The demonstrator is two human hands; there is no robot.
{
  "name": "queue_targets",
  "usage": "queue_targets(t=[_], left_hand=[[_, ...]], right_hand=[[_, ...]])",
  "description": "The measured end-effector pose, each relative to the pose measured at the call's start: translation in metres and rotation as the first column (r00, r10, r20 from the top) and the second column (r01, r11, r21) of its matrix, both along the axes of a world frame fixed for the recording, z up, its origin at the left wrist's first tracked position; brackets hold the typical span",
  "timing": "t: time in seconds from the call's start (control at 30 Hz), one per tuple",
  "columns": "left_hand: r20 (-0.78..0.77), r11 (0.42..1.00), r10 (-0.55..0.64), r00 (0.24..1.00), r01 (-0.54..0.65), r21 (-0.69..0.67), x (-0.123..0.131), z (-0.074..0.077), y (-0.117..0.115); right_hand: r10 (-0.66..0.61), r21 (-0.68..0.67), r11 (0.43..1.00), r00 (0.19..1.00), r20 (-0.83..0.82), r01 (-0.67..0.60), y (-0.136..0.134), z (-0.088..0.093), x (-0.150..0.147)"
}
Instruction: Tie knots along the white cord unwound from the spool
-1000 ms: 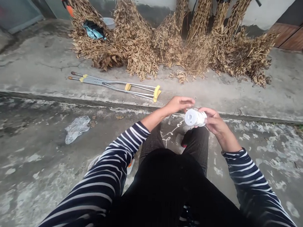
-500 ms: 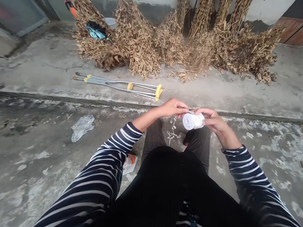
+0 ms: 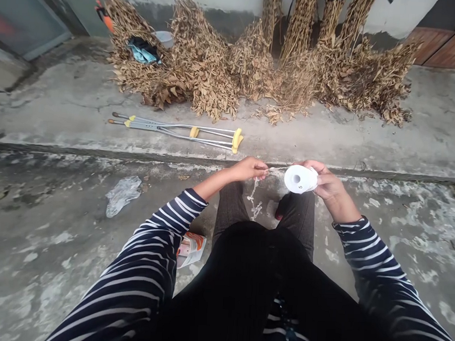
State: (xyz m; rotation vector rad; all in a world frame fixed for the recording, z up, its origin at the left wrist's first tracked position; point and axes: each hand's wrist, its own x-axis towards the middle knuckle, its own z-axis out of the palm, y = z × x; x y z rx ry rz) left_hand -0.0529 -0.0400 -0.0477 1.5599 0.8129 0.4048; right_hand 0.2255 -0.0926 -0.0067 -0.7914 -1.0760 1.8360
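My right hand (image 3: 329, 185) grips a white spool (image 3: 300, 179) with its round end and centre hole turned toward me. A thin pale string (image 3: 254, 199) runs from the spool leftward to my left hand (image 3: 250, 169), which pinches it between closed fingers. The loose end of the string dangles in curls below my left hand, over my dark trousers. Both arms wear dark sleeves with white stripes. I am seated on rough concrete ground.
A pair of metal crutches (image 3: 176, 130) with yellow pads lies on a raised concrete step ahead. Heaps of dry brown plants (image 3: 253, 67) lean against the far wall. A crumpled clear plastic bag (image 3: 122, 194) lies at left; an orange-and-white packet (image 3: 189, 249) rests by my left knee.
My hands have drawn apart: the left pulled a length of string out leftward while the right shifted the spool rightward. More string now hangs loose below.
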Motion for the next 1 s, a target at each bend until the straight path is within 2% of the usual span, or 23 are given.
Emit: queue_targets(t=[0.1,0.17,0.27,0.4,0.5,0.6,0.67,0.7,0.77,0.8,0.87,0.9,0.93,0.97,1.0], left_hand=[[-0.019,0.999,0.049,0.999,-0.049,0.011,-0.001,-0.019,0.006],[-0.024,0.996,0.092,0.995,-0.092,0.021,0.000,-0.027,0.014],[-0.047,0.974,0.197,0.979,-0.190,0.121,0.000,-0.027,0.037],[-0.132,0.937,0.262,0.956,-0.219,0.272,-0.008,-0.023,0.074],[-0.228,0.906,0.374,0.899,-0.301,0.299,-0.018,-0.033,0.091],[-0.250,0.871,0.464,0.850,-0.387,0.301,-0.026,-0.039,0.105],[-0.240,0.845,0.513,0.824,-0.435,0.311,-0.029,-0.024,0.122],[-0.221,0.830,0.535,0.815,-0.460,0.315,-0.029,-0.009,0.134],[-0.127,0.796,0.570,0.812,-0.508,0.330,-0.023,0.033,0.159],[-0.027,0.768,0.585,0.810,-0.544,0.338,-0.017,0.056,0.170],[0.180,0.672,0.594,0.784,-0.606,0.425,0.001,0.096,0.183],[0.240,0.620,0.591,0.770,-0.624,0.475,0.012,0.107,0.184],[0.265,0.594,0.579,0.771,-0.622,0.511,0.023,0.110,0.179],[0.252,0.599,0.553,0.794,-0.589,0.542,0.035,0.105,0.170],[0.204,0.636,0.511,0.835,-0.527,0.564,0.046,0.093,0.158]], right_hand=[[0.001,-0.008,1.000,1.000,0.008,-0.001,0.000,0.004,0.003],[-0.008,-0.005,1.000,1.000,0.026,0.008,0.000,0.006,0.004],[-0.069,0.013,0.998,0.997,0.027,0.069,-0.002,0.007,0.006],[-0.101,0.056,0.993,0.995,0.018,0.100,-0.009,0.015,0.017],[-0.208,0.159,0.965,0.978,-0.008,0.206,-0.017,0.032,0.026],[-0.312,0.292,0.906,0.950,-0.030,0.307,-0.025,0.057,0.033],[-0.347,0.338,0.880,0.938,-0.019,0.332,-0.029,0.072,0.035],[-0.348,0.351,0.875,0.937,-0.023,0.333,-0.030,0.077,0.035],[-0.317,0.364,0.879,0.948,-0.037,0.308,-0.033,0.082,0.035],[-0.294,0.369,0.884,0.955,-0.040,0.287,-0.034,0.082,0.034],[-0.265,0.374,0.894,0.964,-0.007,0.248,-0.036,0.080,0.032],[-0.270,0.369,0.897,0.963,0.022,0.243,-0.037,0.078,0.029],[-0.284,0.359,0.900,0.958,0.050,0.248,-0.038,0.076,0.027],[-0.301,0.345,0.902,0.951,0.068,0.261,-0.039,0.075,0.024],[-0.314,0.329,0.904,0.946,0.079,0.272,-0.040,0.073,0.022]])
